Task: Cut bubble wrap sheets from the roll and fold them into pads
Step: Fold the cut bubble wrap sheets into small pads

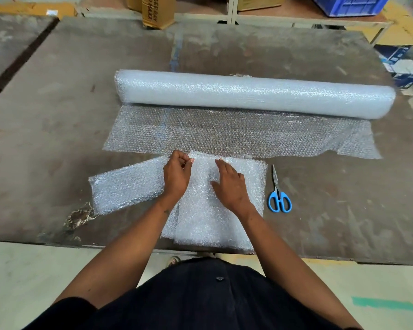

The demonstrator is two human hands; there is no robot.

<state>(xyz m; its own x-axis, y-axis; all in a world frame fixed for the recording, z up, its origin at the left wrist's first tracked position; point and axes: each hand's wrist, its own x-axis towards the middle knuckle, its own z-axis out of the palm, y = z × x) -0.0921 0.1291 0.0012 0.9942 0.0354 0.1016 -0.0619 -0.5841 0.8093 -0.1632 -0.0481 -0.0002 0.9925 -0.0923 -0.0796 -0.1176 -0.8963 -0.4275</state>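
The left hand is pinching the far edge of a cut bubble wrap sheet, its fingers curled in on the plastic at the fold, while the right hand is lying flat on top of the same sheet with its fingers straight and together, pressing it down. The sheet is lying near the front edge of the worn brown table, partly doubled over, with one unfolded length stretching out to the left. Just beyond the hands, the bubble wrap roll is lying across the table with a stretch unrolled toward the person, its loose edge almost touching the sheet. Blue-handled scissors are lying closed just beside the sheet's right edge, blades pointing away from the person. Cardboard boxes are standing past the far side of the table.
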